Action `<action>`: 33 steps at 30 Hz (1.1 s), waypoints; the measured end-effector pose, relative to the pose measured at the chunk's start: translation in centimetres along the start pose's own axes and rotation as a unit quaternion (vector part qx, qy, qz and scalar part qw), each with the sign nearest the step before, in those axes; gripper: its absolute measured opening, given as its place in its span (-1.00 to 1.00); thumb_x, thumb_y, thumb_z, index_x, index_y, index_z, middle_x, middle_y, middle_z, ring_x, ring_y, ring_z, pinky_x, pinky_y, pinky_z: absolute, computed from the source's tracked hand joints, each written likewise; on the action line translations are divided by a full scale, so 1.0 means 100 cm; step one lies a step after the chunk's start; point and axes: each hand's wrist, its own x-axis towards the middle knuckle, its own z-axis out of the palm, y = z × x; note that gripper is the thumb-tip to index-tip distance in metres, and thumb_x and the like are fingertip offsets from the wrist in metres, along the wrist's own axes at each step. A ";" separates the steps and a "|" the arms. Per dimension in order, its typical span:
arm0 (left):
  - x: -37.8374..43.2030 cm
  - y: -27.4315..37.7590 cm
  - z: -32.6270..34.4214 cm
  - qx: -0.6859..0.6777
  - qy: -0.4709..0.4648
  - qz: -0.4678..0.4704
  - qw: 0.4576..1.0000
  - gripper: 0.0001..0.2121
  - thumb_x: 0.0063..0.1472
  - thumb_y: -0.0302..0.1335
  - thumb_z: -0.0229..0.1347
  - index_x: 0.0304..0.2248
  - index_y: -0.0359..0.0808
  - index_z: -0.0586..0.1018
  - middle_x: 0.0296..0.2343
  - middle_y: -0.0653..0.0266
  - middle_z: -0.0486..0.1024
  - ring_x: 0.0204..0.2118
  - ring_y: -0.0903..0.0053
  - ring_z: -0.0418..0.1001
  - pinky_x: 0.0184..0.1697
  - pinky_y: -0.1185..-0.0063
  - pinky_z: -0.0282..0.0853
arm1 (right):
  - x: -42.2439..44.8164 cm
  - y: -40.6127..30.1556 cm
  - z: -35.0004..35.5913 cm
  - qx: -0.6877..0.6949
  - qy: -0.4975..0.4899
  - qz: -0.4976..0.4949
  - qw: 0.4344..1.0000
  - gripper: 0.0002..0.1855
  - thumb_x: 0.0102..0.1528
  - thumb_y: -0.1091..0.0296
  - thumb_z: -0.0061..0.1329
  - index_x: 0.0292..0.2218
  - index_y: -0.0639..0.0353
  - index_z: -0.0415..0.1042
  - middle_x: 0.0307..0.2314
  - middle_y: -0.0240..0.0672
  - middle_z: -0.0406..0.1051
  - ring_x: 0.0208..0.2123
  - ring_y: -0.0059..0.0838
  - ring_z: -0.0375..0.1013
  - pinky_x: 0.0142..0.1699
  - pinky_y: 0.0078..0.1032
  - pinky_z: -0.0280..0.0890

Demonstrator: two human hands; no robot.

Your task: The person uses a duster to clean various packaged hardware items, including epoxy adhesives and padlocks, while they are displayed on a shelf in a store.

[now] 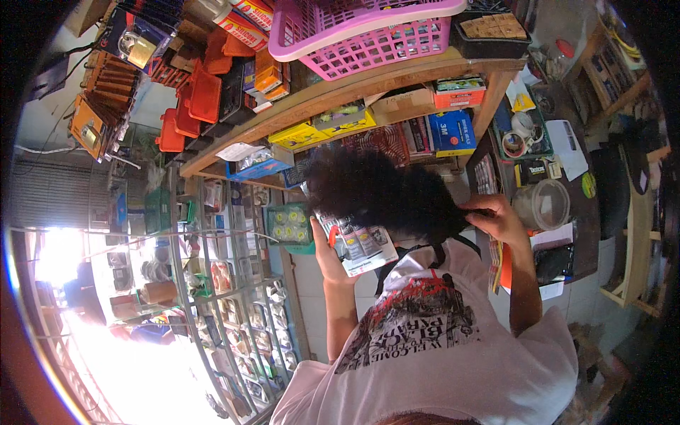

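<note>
My left hand point(337, 263) grips a carded pack of grey tubes point(366, 247), probably adhesive, at its left edge. The card faces up, tilted, and bears writing. A fluffy black duster point(382, 194) lies across the far part of the pack and covers it. At the duster's narrow right end, the bent fingers of my right hand point(494, 215) close on it; no handle shows. My white printed T-shirt point(451, 366) fills the lower middle of the view, below both hands.
A wooden shelf point(372, 71) ahead carries a pink plastic basket point(372, 48), orange plastic trays point(196, 98) and sealant tubes point(244, 26). Boxes, including a blue 3M box point(450, 132), fill its lower level. A glass display case point(234, 292) stands left. A dark table point(587, 223) holds a round clear container point(542, 204) on the right.
</note>
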 end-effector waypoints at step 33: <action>0.123 0.001 0.062 0.058 0.077 0.147 0.984 -0.45 0.32 0.03 -0.36 0.09 -0.17 0.29 -0.01 0.29 0.36 0.01 0.33 0.35 0.08 0.39 0.27 | 0.019 0.004 0.043 -0.029 0.085 -0.026 0.996 -0.65 0.04 0.58 0.01 -0.08 0.23 0.44 -0.32 -0.13 0.49 -0.28 -0.37 0.49 -0.13 -0.50 0.32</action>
